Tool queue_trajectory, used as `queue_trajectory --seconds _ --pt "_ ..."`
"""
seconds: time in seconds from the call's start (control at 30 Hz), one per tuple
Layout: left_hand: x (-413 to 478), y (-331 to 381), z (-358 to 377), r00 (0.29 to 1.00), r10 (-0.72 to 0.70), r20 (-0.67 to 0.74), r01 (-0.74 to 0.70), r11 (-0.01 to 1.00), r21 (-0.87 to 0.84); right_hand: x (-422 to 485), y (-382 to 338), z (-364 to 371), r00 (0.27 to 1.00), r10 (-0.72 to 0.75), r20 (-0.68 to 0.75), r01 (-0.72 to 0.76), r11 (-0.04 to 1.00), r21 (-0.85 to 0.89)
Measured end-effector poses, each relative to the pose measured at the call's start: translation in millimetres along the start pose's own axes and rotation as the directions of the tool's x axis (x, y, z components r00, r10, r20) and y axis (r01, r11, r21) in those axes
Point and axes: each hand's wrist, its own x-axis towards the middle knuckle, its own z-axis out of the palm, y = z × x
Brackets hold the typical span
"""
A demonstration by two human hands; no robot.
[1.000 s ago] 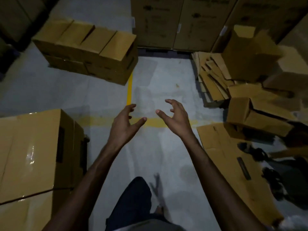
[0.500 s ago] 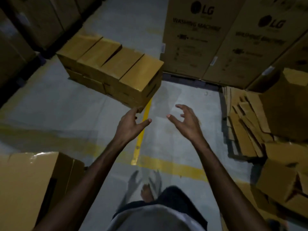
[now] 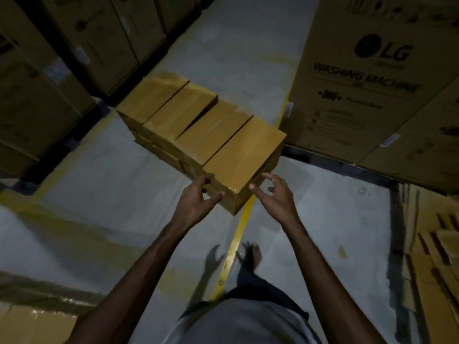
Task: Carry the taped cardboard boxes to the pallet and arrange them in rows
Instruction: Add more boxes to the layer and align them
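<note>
Box point(image 3: 238, 155) corner lies between left hand point(image 3: 196, 197) and right hand point(image 3: 275, 194); both spread wide, holding nothing.

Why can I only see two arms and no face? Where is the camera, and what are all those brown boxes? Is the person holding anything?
The camera is worn on the person's head and looks forward and down. So you see what they see: their own arms, not their face. There is only this one view.

The left hand and right hand are bare, with the fingers spread open, one at each side of the nearest cardboard box. They hold nothing yet. It is hard to tell if the left fingers already touch the box.

That box ends a row of four, which sits on lower boxes. They stand on a grey floor with a yellow line. On the right is a big LG washing machine carton, and flat cardboard sheets lie at the far right.
</note>
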Motion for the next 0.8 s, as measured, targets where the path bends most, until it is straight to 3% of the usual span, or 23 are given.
queue_trajectory --seconds 0.27,0.4,0.57,0.7,0.8 --pt "183.2 28.8 -18.4 0.995 -0.062 0.078 0.071 0.99 -0.121 193.5 -23.1 27.9 0.987 0.061 0.151 -0.044 0.992 -0.118" --pt "268.5 12.8 -24.3 0.981 -0.085 0.173 0.104 0.989 -0.105 262.7 -22.5 57.6 0.959 0.216 0.184 -0.201 0.975 -0.095" --pt "381.7 -33.2 -17.9 0.929 -0.148 0.338 0.167 0.986 -0.029 334.8 -18.6 91.3 0.922 0.379 0.082 -0.378 0.925 -0.026" --pt "467.0 -80.6 -4.8 0.867 -0.096 0.489 0.045 0.992 0.115 381.6 -2.2 119.1 0.838 0.546 -0.011 -0.545 0.838 0.029" --pt "517.4 -115.5 19.4 0.825 -0.127 0.551 0.039 0.985 0.168 408.1 19.0 144.7 0.767 0.64 -0.05 -0.636 0.768 0.068"
